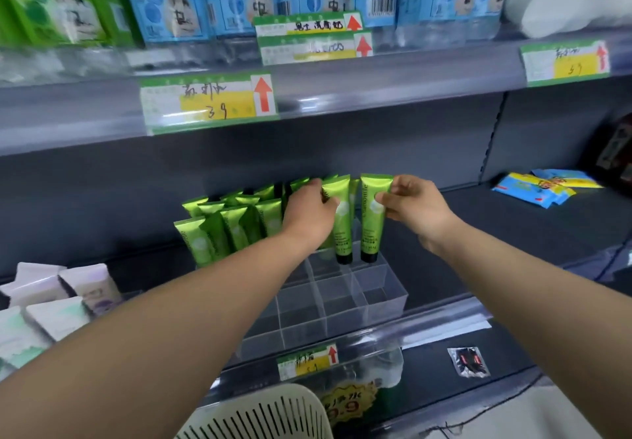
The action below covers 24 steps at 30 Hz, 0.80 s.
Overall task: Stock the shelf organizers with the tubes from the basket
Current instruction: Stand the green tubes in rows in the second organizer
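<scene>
L hand [309, 214] is curled round the upper body of a glossy green plastic tube w/ black cap [342, 223]. R hand [415, 211] pinches the crimped top of a second green black-capped tube [372, 223] betw. thumb and fingertips, other fingers loosely bent. Both tubes are held upright, cap down and side by side, at the back row of the clear acrylic divided organizer [386, 296] on the dark shelf. Whether the caps are seated in cells yet can't be told.

Step judged: lowering the pair into adjacent back cells. Tubes should be kept vertical, caps centred over separate cells, and released only once bottomed out, label side fwd. The thin dividers could be caught by a cap if a tube is tilted.

Just to the left, a block of already stocked green tubes [219, 233] stands close to the L wrist and could be knocked over. Front rows of the organizer look unfilled. A pale slotted plastic basket [260, 418] is seen at the bottom edge, contents not visible. Also around: white and lilac tubes [85, 288] far left, blue-yellow flat packets [543, 189] on the shelf at right, a small black foil sachet [468, 361] on the lower ledge, and a green-yellow price tag [307, 361] on the shelf rail. None of these obstructs the cells.
</scene>
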Motion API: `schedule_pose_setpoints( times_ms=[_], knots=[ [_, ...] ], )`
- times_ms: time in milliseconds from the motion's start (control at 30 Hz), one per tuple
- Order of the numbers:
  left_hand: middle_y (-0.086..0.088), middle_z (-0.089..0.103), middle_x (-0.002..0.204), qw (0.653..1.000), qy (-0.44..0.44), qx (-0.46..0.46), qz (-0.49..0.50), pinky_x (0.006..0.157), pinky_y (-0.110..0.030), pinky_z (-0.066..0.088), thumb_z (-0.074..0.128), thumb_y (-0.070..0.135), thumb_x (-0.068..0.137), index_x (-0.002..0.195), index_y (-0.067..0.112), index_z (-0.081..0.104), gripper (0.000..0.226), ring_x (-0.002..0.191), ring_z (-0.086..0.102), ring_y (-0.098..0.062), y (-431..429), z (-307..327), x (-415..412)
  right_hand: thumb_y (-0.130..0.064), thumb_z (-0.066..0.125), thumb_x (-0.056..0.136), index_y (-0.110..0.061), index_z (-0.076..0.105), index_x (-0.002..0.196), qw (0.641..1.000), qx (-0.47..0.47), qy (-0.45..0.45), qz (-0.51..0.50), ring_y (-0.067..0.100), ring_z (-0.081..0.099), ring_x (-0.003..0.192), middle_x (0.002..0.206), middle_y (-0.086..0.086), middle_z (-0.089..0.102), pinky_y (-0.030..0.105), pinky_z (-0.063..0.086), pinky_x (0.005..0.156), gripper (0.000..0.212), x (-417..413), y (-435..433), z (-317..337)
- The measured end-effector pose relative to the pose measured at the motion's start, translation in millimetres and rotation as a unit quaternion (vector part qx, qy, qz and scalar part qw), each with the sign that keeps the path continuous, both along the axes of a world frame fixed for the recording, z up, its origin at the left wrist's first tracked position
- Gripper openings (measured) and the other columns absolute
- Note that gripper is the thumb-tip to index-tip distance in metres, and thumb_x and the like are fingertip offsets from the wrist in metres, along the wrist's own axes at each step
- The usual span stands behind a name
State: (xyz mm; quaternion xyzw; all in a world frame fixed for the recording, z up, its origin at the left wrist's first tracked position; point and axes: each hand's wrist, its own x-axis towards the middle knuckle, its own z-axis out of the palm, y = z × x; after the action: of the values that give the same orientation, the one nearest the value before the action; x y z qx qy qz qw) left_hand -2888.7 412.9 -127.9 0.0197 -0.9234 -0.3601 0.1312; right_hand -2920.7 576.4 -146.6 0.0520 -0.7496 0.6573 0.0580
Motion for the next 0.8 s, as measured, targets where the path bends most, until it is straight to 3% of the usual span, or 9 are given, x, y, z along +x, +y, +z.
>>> schedule_pose_setpoints(
  times_ms=[133,367,500,667,800],
  knots=[
    [-0.020,0.058,0.119,1.000,0.016,0.002,0.017,0.085,-0.038,0.044,0.051,0.023,0.096,0.121,-0.003,0.048,0.036,0.111,0.054,-0.036,2,-7,-17,-0.003,0.063,0.086,-0.017,0.042,0.069,1.000,0.006,0.009,-0.006,0.020,0.046,0.077,0.069,0.000,0.039,0.035,0.042,0.073,0.031,-20,-2,-4],
    [-0.022,0.062,0.103,0.998,0.052,0.013,0.018,0.072,-0.033,0.040,0.054,0.019,0.095,0.097,0.006,0.050,0.014,0.098,0.058,-0.038,5,-15,-38,-0.005,0.062,0.086,-0.020,0.041,0.071,1.000,0.010,0.022,-0.015,0.019,0.044,0.079,0.079,0.007,0.037,0.038,0.044,0.078,0.029,-46,-7,-14],
    [-0.019,0.064,0.108,0.997,0.069,0.018,0.017,0.078,-0.034,0.044,0.054,0.017,0.094,0.119,0.004,0.052,0.028,0.102,0.060,-0.034,9,-22,-49,-0.004,0.061,0.085,-0.021,0.038,0.067,1.000,0.007,0.029,-0.007,0.019,0.043,0.079,0.081,0.007,0.040,0.040,0.044,0.076,0.033,-53,-10,-19],
    [-0.016,0.065,0.100,0.997,0.073,0.015,0.007,0.070,-0.026,0.037,0.053,0.013,0.094,0.117,0.006,0.053,0.025,0.095,0.061,-0.031,9,-34,-63,-0.001,0.059,0.085,-0.020,0.040,0.065,0.999,0.030,0.027,-0.004,0.019,0.040,0.075,0.074,0.004,0.038,0.037,0.039,0.071,0.034,-59,-17,-27],
    [-0.018,0.063,0.103,0.998,0.059,0.002,0.001,0.071,-0.029,0.039,0.051,0.012,0.095,0.126,0.005,0.049,0.032,0.097,0.060,-0.032,10,-46,-67,0.000,0.057,0.087,-0.019,0.039,0.065,0.998,0.053,0.023,0.012,0.018,0.037,0.075,0.073,0.004,0.037,0.031,0.035,0.069,0.035,-59,-18,-38]
  ],
)
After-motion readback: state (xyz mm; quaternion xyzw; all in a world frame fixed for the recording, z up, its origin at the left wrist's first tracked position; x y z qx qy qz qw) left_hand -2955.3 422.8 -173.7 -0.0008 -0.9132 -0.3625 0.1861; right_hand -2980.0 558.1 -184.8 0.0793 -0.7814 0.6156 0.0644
